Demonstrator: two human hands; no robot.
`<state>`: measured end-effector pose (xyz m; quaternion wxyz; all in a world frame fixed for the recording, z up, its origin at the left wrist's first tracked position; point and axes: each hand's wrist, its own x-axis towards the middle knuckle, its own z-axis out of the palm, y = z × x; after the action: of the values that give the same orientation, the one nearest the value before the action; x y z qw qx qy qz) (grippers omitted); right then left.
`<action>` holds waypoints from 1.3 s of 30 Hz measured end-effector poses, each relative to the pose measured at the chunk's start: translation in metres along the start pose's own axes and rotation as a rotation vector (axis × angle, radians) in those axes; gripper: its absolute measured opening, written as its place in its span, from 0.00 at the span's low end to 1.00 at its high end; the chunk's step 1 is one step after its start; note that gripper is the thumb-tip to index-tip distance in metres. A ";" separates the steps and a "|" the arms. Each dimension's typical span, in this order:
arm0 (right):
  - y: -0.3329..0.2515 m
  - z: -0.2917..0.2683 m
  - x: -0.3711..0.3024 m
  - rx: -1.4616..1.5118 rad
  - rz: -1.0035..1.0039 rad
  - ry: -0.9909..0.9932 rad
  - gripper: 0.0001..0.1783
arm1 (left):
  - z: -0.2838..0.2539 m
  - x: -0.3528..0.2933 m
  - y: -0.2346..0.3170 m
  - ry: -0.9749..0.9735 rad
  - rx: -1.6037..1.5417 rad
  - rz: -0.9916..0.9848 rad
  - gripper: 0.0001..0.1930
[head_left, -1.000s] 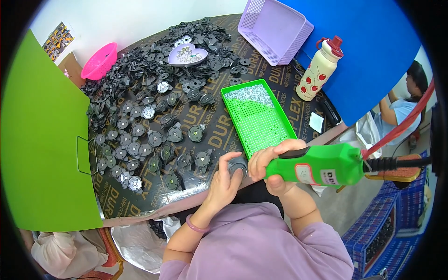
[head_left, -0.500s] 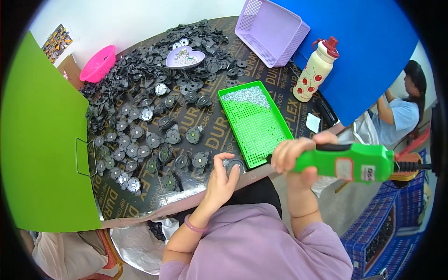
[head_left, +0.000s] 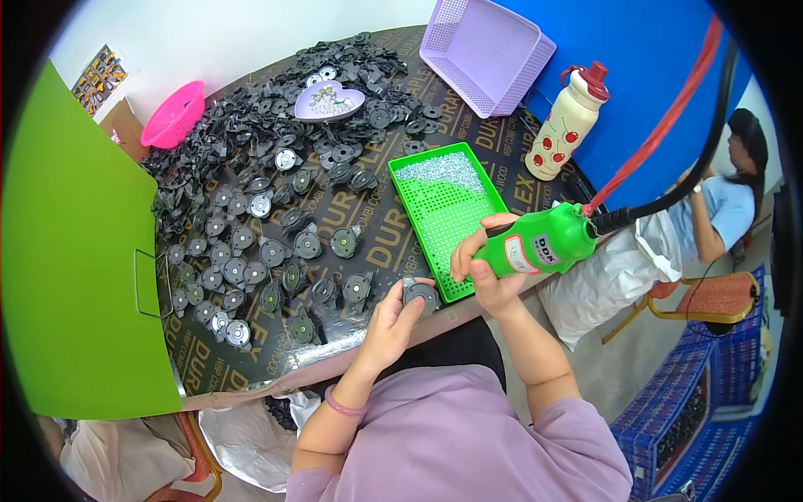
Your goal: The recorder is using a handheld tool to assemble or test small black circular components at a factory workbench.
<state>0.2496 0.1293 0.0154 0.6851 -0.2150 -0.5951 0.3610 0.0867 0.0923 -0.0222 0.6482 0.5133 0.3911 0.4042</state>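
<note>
At the table's front edge my left hand (head_left: 393, 325) grips a round black plastic part (head_left: 421, 296), thumb across its near side. To its right, my right hand (head_left: 489, 272) is wrapped around a green electric screwdriver (head_left: 548, 238), held over the near right corner of a green tray. The driver's tip is hidden behind my fingers. The green tray (head_left: 439, 219) has a grid of small holes, with a heap of small silver screws (head_left: 443, 173) at its far end. Several similar round black parts (head_left: 308, 243) lie left of the tray.
A large pile of black parts (head_left: 251, 113) covers the back left, with a heart-shaped lilac dish (head_left: 328, 115) among it. Behind the tray stand a purple basket (head_left: 481, 63) and a bottle (head_left: 566, 125). The driver's red and black cables (head_left: 669, 188) rise rightward. Another person (head_left: 723, 213) sits at right.
My right hand has moved left and turned the screwdriver, so its cable end points up and right. My left fingers have closed further around the round part.
</note>
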 end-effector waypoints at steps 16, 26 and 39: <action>0.010 -0.001 -0.003 -0.117 0.035 -0.046 0.25 | 0.001 0.000 0.002 0.023 0.186 0.032 0.12; -0.033 0.012 0.014 0.230 -0.120 0.105 0.27 | 0.002 0.000 0.001 0.048 0.272 0.061 0.12; -0.033 0.036 0.008 0.221 -0.107 -0.062 0.27 | 0.003 0.000 0.006 0.085 0.325 0.104 0.11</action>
<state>0.2227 0.1092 0.0518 0.7041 -0.0945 -0.5833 0.3938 0.0891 0.0921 -0.0155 0.5177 0.6136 0.4511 0.3899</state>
